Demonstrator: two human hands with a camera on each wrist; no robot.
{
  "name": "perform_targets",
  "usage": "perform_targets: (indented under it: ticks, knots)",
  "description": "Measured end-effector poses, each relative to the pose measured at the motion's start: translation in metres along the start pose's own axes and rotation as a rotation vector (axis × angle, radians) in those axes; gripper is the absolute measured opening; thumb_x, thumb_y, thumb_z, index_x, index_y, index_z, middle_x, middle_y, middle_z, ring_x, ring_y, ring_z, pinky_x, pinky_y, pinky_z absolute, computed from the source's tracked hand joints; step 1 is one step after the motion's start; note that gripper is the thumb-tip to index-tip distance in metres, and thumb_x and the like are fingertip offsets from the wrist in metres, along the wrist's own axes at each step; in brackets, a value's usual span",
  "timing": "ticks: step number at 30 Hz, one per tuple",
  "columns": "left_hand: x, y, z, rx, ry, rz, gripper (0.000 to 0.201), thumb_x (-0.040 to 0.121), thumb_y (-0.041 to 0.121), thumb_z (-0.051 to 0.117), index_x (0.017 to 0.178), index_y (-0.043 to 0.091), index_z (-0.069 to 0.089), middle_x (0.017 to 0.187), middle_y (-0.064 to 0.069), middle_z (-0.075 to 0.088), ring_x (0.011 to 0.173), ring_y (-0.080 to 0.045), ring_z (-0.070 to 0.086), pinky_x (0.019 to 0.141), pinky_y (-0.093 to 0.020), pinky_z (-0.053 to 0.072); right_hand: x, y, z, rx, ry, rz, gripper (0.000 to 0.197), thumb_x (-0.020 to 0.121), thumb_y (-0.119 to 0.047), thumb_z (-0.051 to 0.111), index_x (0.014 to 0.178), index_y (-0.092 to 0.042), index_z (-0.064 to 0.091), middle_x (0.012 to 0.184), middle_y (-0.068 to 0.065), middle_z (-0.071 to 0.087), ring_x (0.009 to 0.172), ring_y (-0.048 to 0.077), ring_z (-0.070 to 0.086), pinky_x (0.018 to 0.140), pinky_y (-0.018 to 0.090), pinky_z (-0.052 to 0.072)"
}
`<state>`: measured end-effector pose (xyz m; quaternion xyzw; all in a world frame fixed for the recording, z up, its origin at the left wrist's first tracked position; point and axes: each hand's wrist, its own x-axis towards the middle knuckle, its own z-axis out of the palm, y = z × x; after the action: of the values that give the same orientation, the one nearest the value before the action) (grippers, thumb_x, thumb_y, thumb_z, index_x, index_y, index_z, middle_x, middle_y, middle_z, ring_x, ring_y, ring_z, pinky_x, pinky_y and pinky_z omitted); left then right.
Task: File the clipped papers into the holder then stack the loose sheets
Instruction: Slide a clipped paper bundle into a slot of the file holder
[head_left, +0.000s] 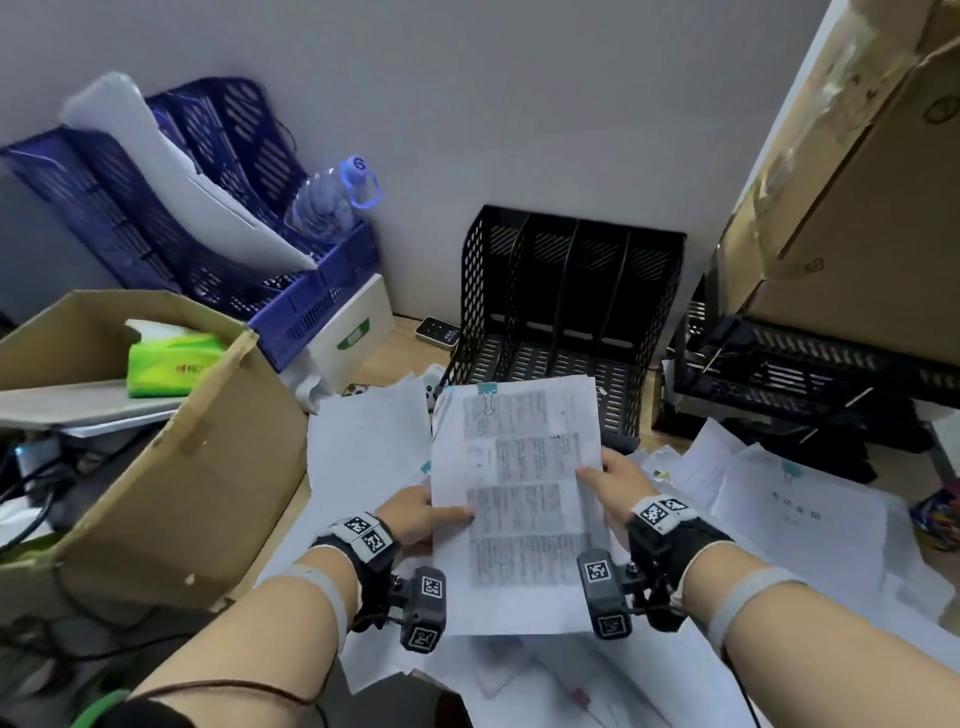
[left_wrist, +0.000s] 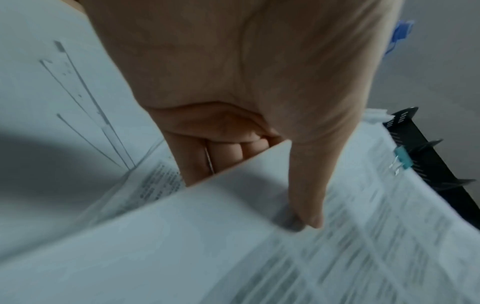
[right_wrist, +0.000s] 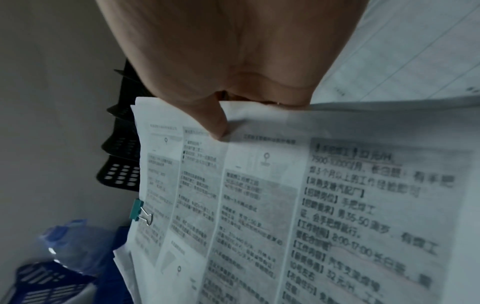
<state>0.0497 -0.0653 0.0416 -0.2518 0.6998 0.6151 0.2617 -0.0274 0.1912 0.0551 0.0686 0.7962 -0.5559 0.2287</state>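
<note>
While pinched at both side edges by left hand (head_left: 415, 512) and right hand (head_left: 621, 480), clipped papers (head_left: 519, 499) held above loose sheets (head_left: 795, 519), just before open black holder (head_left: 566, 312).

Wooden desk (head_left: 387, 358) — loose sheets (head_left: 810, 525), black holder (head_left: 566, 312), cardboard box (head_left: 171, 462).

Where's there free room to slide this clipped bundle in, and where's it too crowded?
All four slots of the black holder look empty, open straight ahead of the clipped papers. The blue holder is crowded with white sheets and a bottle. Loose sheets cover the desk around both hands.
</note>
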Motion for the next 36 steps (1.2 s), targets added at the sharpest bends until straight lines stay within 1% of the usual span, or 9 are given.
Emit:
perform_targets:
  ticks: [4,8,12,15,20,23,25,29,36]
  knots:
    - [-0.008,0.014,-0.014,-0.006,0.092,0.131,0.043,0.071,0.037,0.082,0.105,0.011,0.075,0.101,-0.008,0.078,0.096,-0.028,0.073,0.091,-0.048,0.057,0.018,-0.045,0.01,0.028,-0.006,-0.103,0.022,0.088,-0.014,0.058,0.096,-0.032,0.069,0.116,0.001,0.07,0.109,0.024,0.065,0.102,0.048,0.049]
    - [-0.017,0.061,-0.028,-0.088,0.374,0.344,0.009,0.09,0.014,0.07,0.095,0.008,0.073,0.091,-0.008,0.075,0.081,-0.019,0.07,0.069,-0.026,0.055,0.024,-0.127,0.016,0.014,0.118,-0.146,0.04,0.09,-0.02,0.063,0.126,-0.011,0.048,0.109,0.009,0.063,0.105,0.026,0.061,0.096,0.041,0.05]
    - [-0.006,0.1,-0.05,-0.04,0.623,0.556,0.012,0.092,0.014,0.065,0.083,0.007,0.069,0.074,-0.007,0.065,0.066,-0.018,0.056,0.065,-0.028,0.045,0.014,-0.213,0.021,0.234,-0.093,-0.125,0.034,0.092,-0.04,0.059,0.116,-0.015,0.056,0.112,0.004,0.063,0.105,0.022,0.065,0.094,0.047,0.053]
    - [0.007,0.118,-0.057,-0.048,0.692,0.669,0.019,0.093,0.006,0.058,0.075,0.008,0.062,0.065,0.0,0.052,0.063,-0.015,0.043,0.058,-0.025,0.032,0.007,-0.267,0.023,0.229,-0.224,-0.147,0.059,0.086,-0.062,0.055,0.126,-0.018,0.054,0.118,0.008,0.065,0.1,0.03,0.072,0.084,0.053,0.058]
    - [0.035,0.135,-0.053,-0.105,0.662,0.769,0.025,0.099,0.011,0.051,0.107,0.006,0.074,0.088,-0.018,0.07,0.08,-0.014,0.056,0.062,-0.02,0.039,0.021,-0.318,0.033,0.022,-0.177,-0.078,0.057,0.077,-0.065,0.062,0.097,-0.012,0.056,0.091,0.009,0.067,0.091,0.037,0.073,0.084,0.052,0.057]
    - [0.052,0.142,-0.049,-0.047,0.616,0.799,0.038,0.097,0.01,0.047,0.122,0.025,0.071,0.106,0.001,0.07,0.1,-0.013,0.061,0.082,-0.011,0.046,0.043,-0.321,0.034,-0.206,-0.036,-0.136,0.012,0.088,-0.022,0.059,0.09,-0.011,0.055,0.103,0.016,0.066,0.08,0.029,0.071,0.07,0.042,0.063]
    - [0.065,0.142,-0.046,0.037,0.509,0.803,0.053,0.092,-0.004,0.04,0.129,0.025,0.066,0.114,0.006,0.067,0.106,-0.011,0.06,0.093,-0.019,0.047,0.055,-0.314,0.033,-0.369,0.065,-0.219,0.015,0.084,-0.006,0.05,0.098,-0.008,0.056,0.101,0.012,0.064,0.077,0.026,0.068,0.06,0.035,0.062]
    - [0.094,0.139,-0.041,0.121,0.375,0.651,0.039,0.094,0.02,0.046,0.125,0.037,0.061,0.104,-0.002,0.071,0.096,-0.03,0.067,0.086,-0.032,0.055,0.072,-0.292,0.039,-0.616,0.157,-0.327,0.035,0.084,-0.009,0.047,0.117,-0.011,0.056,0.111,0.011,0.066,0.101,0.031,0.065,0.086,0.041,0.055]
    - [0.103,0.134,-0.037,0.158,0.218,0.561,0.032,0.099,0.026,0.049,0.13,0.027,0.059,0.103,0.004,0.07,0.093,-0.015,0.064,0.081,-0.028,0.05,0.094,-0.243,0.059,-0.45,0.101,-0.273,0.028,0.092,-0.022,0.053,0.118,-0.012,0.054,0.11,0.01,0.064,0.097,0.029,0.065,0.087,0.048,0.055]
